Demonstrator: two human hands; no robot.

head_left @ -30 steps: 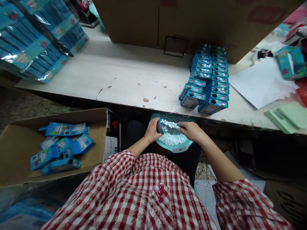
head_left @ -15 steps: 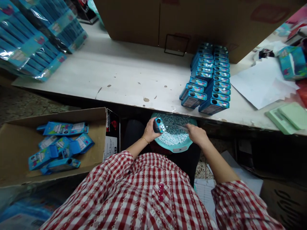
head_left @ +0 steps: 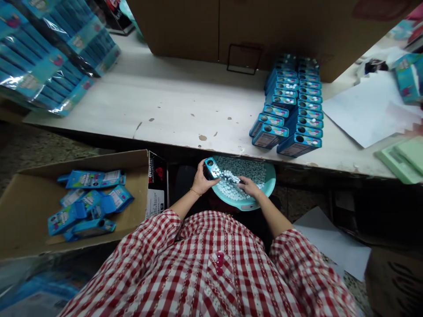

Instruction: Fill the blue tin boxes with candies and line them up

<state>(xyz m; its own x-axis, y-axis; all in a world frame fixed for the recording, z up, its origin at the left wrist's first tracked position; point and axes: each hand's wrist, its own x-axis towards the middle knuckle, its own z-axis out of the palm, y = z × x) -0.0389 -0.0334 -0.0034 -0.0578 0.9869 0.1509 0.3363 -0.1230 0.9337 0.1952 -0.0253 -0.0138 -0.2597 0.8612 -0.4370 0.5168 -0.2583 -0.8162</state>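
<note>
**Left hand (head_left: 201, 179) clamps a blue tin (head_left: 211, 168) over the teal tray (head_left: 270, 182), right hand (head_left: 249, 187) in the white mints (head_left: 231, 185)!**

Far left, shiny plastic packs (head_left: 42, 57) sit on the white table (head_left: 158, 103), and below them a cardboard box (head_left: 132, 160) holds a loose heap of blue tins (head_left: 89, 178). Moving across, the left hand wraps firmly around its tin, open end up and mints showing in the mouth, right above the tray. The right hand's fingers (head_left: 246, 185) curl down onto the mints; whether they're holding any, I can't tell. Further right, tidy rows of filled tins (head_left: 291, 105) stand on the table, then loose white paper (head_left: 366, 110) and a green pad (head_left: 405, 158).
</note>
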